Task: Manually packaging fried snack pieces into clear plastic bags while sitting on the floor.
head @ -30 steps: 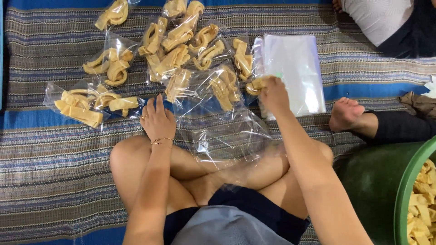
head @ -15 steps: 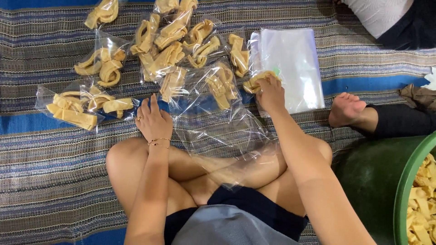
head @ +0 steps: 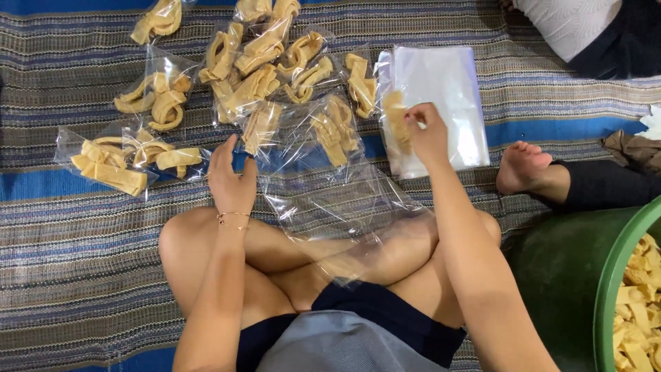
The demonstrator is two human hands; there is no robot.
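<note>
— Biggest first: striped woven mat (head: 82, 275) under everything, blue bands across it. Crossed bare legs in the middle, seen from above.

— And to the right?

— Green basin (head: 623, 275) at the lower right edge, heaped with pale yellow snack pieces. Beyond it another person's bare foot (head: 521, 167), resting on the mat, well apart from either hand.

— Next in size?

— Stack of empty clear bags (head: 447, 89) lying flat, up and right of the knees, long axis running away from the body. Then an open clear bag (head: 330, 213) draped over the shins, mouth toward the left hand. Farther up, filled bags (head: 268, 76) scattered in a loose cluster; two more off to the left.

— Hands?

— Right hand (head: 428, 134) stretched forward, over the stack's lower left corner, fingers pinched narrow around a snack piece (head: 396, 114). Piece upright-ish, long axis roughly along the stack's. Left hand (head: 232, 180) just ahead of the left knee, fingers loosely curled and pointing up the mat, thumb spread, resting by the open bag's upper left edge; whether pinching the plastic or only touching it, cannot tell.

— Which way from piece to open bag?

— Down and left, back toward the body. Right hand already on the piece; left hand clearly nearer the bag mouth.

— Smallest?

— Thin gold bracelet (head: 233, 219) on the left wrist.
</note>
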